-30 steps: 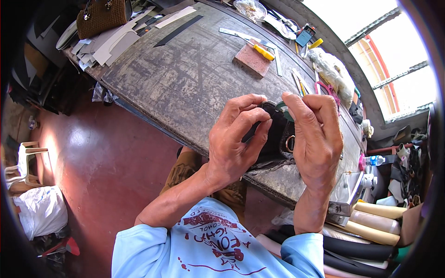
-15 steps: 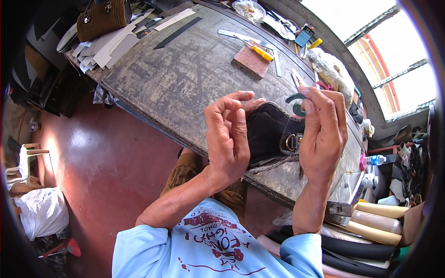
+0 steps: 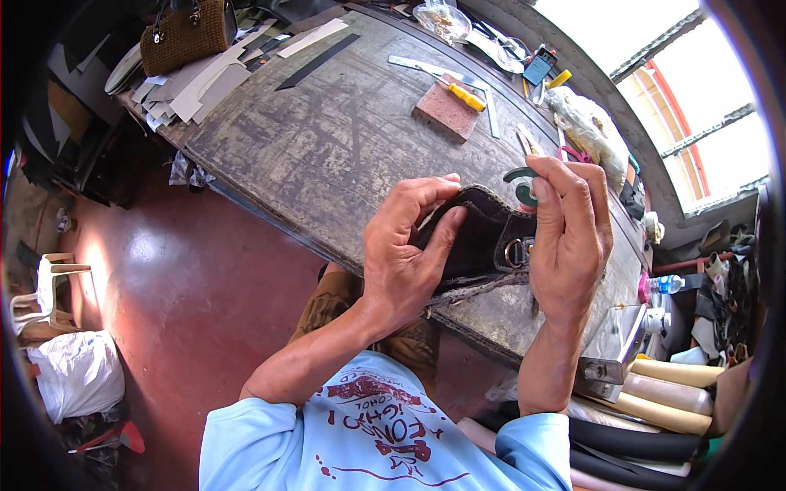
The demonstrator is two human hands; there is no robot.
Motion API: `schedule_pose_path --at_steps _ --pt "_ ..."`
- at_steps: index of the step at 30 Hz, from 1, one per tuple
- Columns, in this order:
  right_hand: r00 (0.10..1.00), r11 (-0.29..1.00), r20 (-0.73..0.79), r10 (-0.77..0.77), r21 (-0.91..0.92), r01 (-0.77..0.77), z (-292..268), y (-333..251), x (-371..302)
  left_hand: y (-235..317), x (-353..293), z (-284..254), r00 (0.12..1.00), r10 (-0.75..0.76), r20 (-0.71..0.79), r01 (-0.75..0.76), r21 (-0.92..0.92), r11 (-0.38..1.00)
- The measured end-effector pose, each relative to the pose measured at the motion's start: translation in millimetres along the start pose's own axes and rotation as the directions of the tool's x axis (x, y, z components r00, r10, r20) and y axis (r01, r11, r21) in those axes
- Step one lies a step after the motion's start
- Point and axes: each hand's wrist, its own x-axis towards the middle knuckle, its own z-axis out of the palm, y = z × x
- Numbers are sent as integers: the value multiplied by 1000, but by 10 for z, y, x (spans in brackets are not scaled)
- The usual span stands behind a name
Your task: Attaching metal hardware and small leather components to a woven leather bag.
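1. Black, with a stitched rim, the bag piece [image 3: 479,233] is upright between my hands, just off the middle of my view towards 3 o'clock, over the tabletop's [image 3: 286,155] near edge; I cannot tell whether its underside touches the wood.
2. My left hand [image 3: 405,254], at the piece's 9 o'clock, grasps its upper edge, thumb on the inner face, fingers behind.
3. My right hand [image 3: 569,245], at the piece's 3 o'clock, pinches a dark green curved item [image 3: 514,173] between thumb and forefinger. Whether my lower fingers touch the piece I cannot tell.
4. A metal ring [image 3: 507,252] sits on the piece's 4 o'clock side, just beside my right hand.
5. Towards 1 o'clock of my view, a yellow-handled tool [image 3: 467,96] lies on a reddish block [image 3: 446,116], with an L-shaped metal ruler [image 3: 493,114] beside it.
6. Between 10 and 11 o'clock, a brown woven handbag [image 3: 184,41] stands near pale cut pieces [image 3: 209,88]; a black strip [image 3: 319,61] lies closer to 11.
7. At 4 o'clock, rolls of material [image 3: 667,397] are stacked.
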Motion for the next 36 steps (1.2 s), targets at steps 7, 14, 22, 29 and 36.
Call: schedule_pose_path --at_steps 7,14,22,29,36 --pt "993 993 6 -122 -5 122 11 -153 72 50 17 45 990 139 -11 -136 142 981" --pt "981 979 -1 -192 -76 191 7 -152 67 31 -4 148 994 90 -60 -87 61 994" --pt "985 984 65 -162 -63 166 -28 -174 57 27 -8 186 990 124 -66 -122 23 992" --pt "970 972 106 -218 -71 226 -36 -155 78 35 -4 200 988 142 -66 -139 47 989" --pt "961 966 147 -236 -72 248 -48 -156 89 26 11 199 986 160 -51 -157 58 986"
